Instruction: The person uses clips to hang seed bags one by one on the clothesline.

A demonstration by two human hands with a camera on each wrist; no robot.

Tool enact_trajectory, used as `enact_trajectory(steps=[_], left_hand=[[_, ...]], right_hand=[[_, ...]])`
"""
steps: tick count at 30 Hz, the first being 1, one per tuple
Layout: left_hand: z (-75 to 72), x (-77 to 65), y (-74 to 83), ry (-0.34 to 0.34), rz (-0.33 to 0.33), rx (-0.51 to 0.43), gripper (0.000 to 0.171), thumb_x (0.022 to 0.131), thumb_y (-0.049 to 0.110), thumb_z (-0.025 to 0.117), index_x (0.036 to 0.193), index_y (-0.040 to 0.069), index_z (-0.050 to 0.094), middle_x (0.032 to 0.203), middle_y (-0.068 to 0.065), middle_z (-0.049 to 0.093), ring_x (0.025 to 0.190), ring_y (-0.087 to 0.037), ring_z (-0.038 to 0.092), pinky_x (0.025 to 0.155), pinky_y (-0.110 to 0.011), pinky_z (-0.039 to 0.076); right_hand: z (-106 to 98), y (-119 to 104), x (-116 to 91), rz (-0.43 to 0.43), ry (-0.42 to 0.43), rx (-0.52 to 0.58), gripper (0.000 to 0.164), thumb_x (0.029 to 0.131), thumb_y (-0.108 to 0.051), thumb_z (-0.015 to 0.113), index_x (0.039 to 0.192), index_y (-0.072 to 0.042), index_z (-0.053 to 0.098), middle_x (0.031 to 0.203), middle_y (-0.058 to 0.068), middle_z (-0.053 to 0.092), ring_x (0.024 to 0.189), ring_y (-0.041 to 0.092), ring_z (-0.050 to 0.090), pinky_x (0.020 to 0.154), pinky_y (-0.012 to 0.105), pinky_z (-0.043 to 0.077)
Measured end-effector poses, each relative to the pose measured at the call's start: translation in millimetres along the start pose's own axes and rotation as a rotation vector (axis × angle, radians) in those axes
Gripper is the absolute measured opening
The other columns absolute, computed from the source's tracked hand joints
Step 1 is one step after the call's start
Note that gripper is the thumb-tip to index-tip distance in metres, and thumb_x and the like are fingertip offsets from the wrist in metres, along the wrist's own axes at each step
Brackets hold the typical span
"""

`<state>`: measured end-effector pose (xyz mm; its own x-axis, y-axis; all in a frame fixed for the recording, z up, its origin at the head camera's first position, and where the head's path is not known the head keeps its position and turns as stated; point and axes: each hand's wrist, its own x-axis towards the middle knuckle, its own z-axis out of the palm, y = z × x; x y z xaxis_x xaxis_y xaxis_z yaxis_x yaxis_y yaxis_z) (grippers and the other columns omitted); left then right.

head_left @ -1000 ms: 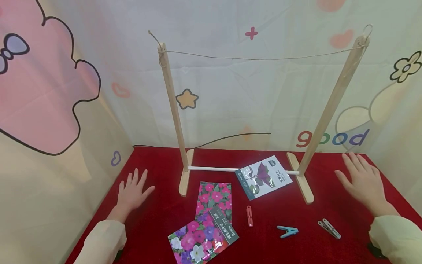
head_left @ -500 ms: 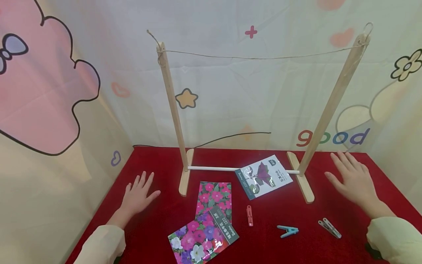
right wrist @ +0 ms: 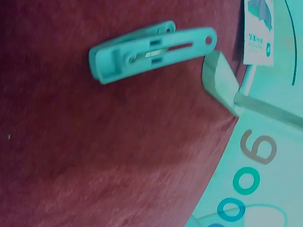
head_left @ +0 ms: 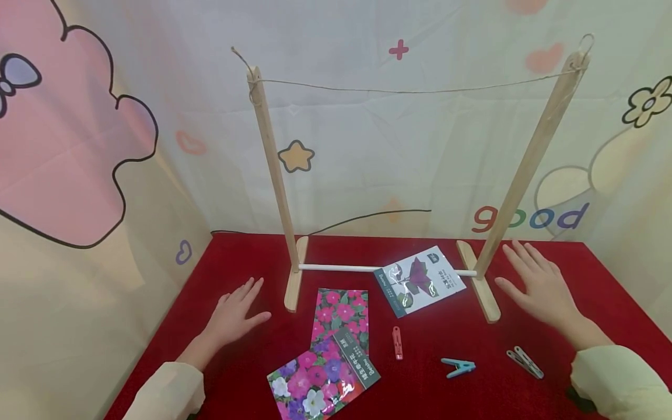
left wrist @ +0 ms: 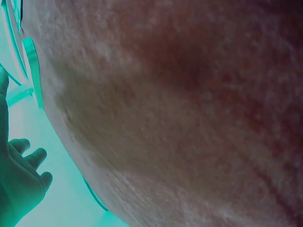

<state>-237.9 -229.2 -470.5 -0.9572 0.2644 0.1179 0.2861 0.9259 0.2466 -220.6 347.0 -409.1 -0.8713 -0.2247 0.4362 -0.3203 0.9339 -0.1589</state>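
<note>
Pale wooden stand (head_left: 530, 169): apparently keeps the thin beige twine (head_left: 399, 91) stretched.
White purple-plant packet (head_left: 420, 282): lies over the white rod (head_left: 336, 268), probably propped.
Glossy multicoloured-flower packet (head_left: 318, 378): near left, overlapping the pink-flower packet (head_left: 342, 312).
Red plastic clothespin (head_left: 397, 343), blue plastic clothespin (head_left: 459, 367), grey plastic clothespin (head_left: 528, 361): near, apart, seemingly for easy reach.
Left hand (head_left: 232, 318): fingers straight, empty; further right than a second ago.
Right hand (head_left: 541, 290): fingers spread, empty; shifted left.

L fingers (head_left: 252, 294) nr frame (head_left: 273, 163); R fingers (head_left: 516, 262) prob. hovering

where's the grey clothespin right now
In the head view, the grey clothespin lies toward the lower right, between the blue clothespin and the right sleeve.
</note>
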Motion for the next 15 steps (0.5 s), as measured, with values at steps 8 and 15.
enact_trajectory(steps=[8, 15], left_hand=[[-1.4, -4.0, 14.4, -0.060, -0.017, -0.104, 0.085, 0.071, 0.048, 0.066, 0.140, 0.019, 0.024, 0.140, -0.011, 0.035, 0.125, -0.032, 0.037, 0.093, -0.053, 0.037], [-3.6, -6.3, 27.4, -0.156, -0.078, -0.252, 0.081, 0.068, 0.042, 0.071, 0.137, 0.025, 0.031, 0.125, -0.005, 0.050, 0.100, -0.022, 0.057, 0.074, -0.036, 0.052]], right_hand=[[4, -14, 3, -0.039, -0.024, 0.048, 0.076, 0.077, -0.033, 0.062, 0.140, -0.011, 0.025, 0.143, 0.018, 0.025, 0.132, 0.037, 0.018, 0.091, 0.066, 0.025], [7, -26, 5, -0.048, -0.078, 0.112, 0.077, 0.078, -0.032, 0.063, 0.141, -0.013, 0.023, 0.141, 0.020, 0.027, 0.129, 0.038, 0.023, 0.088, 0.065, 0.028]])
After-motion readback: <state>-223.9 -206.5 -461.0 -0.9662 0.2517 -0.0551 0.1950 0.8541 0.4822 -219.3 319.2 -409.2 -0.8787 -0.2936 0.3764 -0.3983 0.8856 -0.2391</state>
